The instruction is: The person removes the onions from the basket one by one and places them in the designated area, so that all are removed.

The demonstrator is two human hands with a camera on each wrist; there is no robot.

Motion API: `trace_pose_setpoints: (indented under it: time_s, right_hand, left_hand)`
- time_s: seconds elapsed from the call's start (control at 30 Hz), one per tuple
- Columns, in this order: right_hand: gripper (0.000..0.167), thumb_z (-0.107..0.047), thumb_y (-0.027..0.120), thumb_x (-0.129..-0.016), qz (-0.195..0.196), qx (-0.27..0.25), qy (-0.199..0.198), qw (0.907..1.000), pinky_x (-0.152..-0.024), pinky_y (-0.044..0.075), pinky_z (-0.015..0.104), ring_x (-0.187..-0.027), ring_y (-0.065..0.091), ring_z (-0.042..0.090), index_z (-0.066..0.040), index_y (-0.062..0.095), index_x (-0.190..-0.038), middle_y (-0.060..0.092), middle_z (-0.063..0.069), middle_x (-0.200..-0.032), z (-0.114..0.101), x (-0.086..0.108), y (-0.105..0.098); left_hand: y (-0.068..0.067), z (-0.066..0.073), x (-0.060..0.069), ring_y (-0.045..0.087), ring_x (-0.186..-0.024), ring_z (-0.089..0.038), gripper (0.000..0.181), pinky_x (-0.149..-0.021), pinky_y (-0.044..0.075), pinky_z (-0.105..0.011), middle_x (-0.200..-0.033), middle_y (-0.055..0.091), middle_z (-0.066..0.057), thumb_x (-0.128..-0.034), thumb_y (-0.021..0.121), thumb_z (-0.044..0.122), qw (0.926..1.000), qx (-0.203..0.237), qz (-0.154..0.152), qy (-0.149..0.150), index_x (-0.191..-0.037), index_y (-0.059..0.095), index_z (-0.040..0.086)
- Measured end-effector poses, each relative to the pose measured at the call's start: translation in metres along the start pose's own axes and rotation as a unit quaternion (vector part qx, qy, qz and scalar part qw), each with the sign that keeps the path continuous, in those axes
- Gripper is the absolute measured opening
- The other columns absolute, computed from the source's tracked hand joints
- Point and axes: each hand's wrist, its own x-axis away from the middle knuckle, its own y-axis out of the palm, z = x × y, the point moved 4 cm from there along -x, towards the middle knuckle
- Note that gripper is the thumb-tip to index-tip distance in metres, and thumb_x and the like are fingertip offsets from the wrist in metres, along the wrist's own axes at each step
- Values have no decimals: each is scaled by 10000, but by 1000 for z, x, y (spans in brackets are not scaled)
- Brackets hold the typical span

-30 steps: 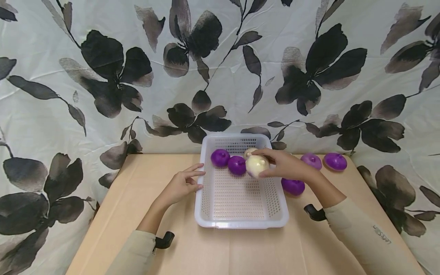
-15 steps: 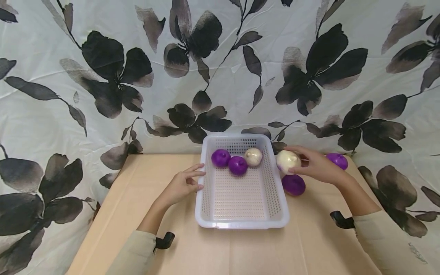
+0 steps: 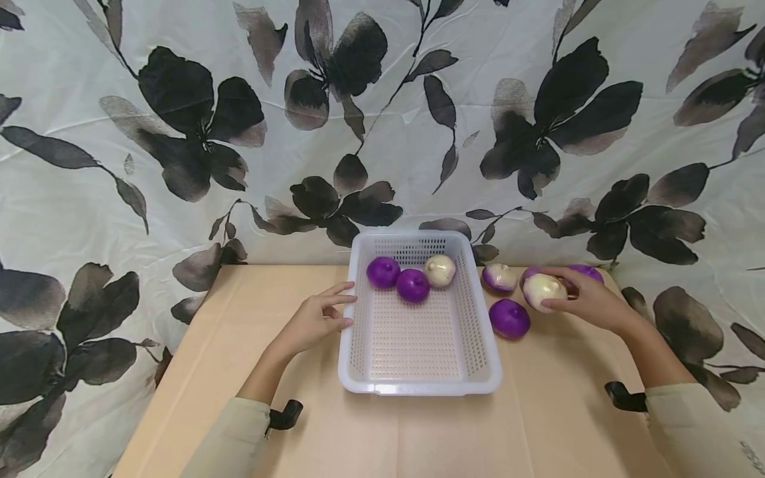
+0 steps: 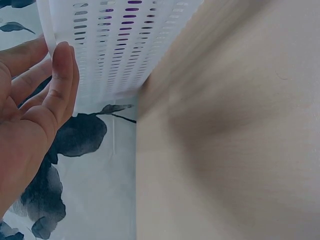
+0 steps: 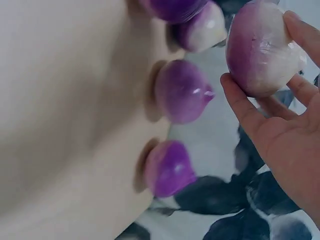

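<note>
A white plastic basket with perforated walls stands on the table, holding two purple turnips and a whitish one. At its left rim, my left hand touches the edge with its fingertips. To the basket's right, my right hand grips a purple-and-white turnip between thumb and fingers, raised off the table. Below it in the head view lies a dark purple turnip. Another white-and-purple turnip rests beside the basket. The held one partly covers a lighter purple turnip.
A further purple turnip lies at the table's back right, partly behind the right hand. The light wooden table ends against a floral cloth hanging behind it.
My right hand has carried the gripped turnip from above the basket out to the right, uncovering the whitish turnip in the basket. The left hand and basket have stayed put.
</note>
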Motion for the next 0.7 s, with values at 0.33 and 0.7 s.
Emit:
trace_pose_setpoints:
  time_s: [0.33, 0.7]
  right_hand:
    - [708, -316, 717, -980, -83, -25, 375, 9993, -877, 561, 316, -1219, 573, 523, 71, 418, -1492, 530, 329, -1400, 40, 14, 9]
    - [779, -332, 706, -983, 24, 88, 857, 9963, -911, 557, 479, -1229, 532, 564, 173, 368, -1469, 490, 437, -1391, 63, 18, 28]
  left_hand:
    - [2, -4, -1, 687, -818, -202, 481, -725, 592, -205, -1625, 438, -103, -886, 781, 21, 9999, 135, -12, 15, -1348, 655, -26]
    - [2, -4, -1, 698, -843, -232, 490, -726, 594, -203, -1636, 419, -105, -888, 767, -10, 9999, 135, 27, -82, -1359, 639, -42]
